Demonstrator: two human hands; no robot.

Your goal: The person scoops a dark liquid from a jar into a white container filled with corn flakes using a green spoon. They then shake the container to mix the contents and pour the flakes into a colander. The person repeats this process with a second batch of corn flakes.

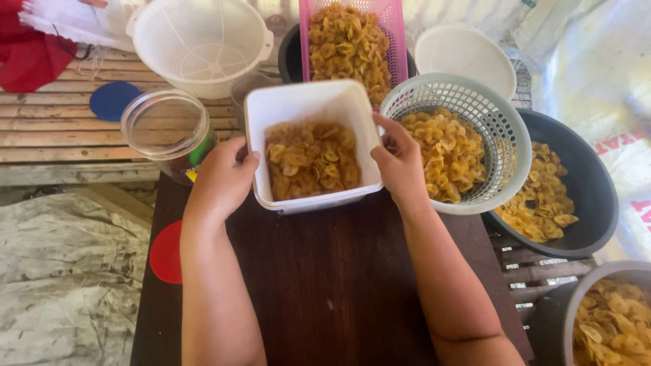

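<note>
White square plastic tub (308, 108), part-filled with golden fried chips (312, 161), sits at the dark wooden counter's (332, 278) twelve o'clock edge. Left hand (222, 179) clamps its nine o'clock wall, right hand (400, 163) its three o'clock wall. It looks light and thin-walled, likely flexing; the chips are brittle, so opposite rims suit gripping.

You have six containers of yellow fried chips before you: one square white plastic tub (306, 108), one pink rectangular basket (397, 41), one round pale mesh basket (502, 129), two dark round basins (590, 183) and one grey bowl (597, 274).
</note>
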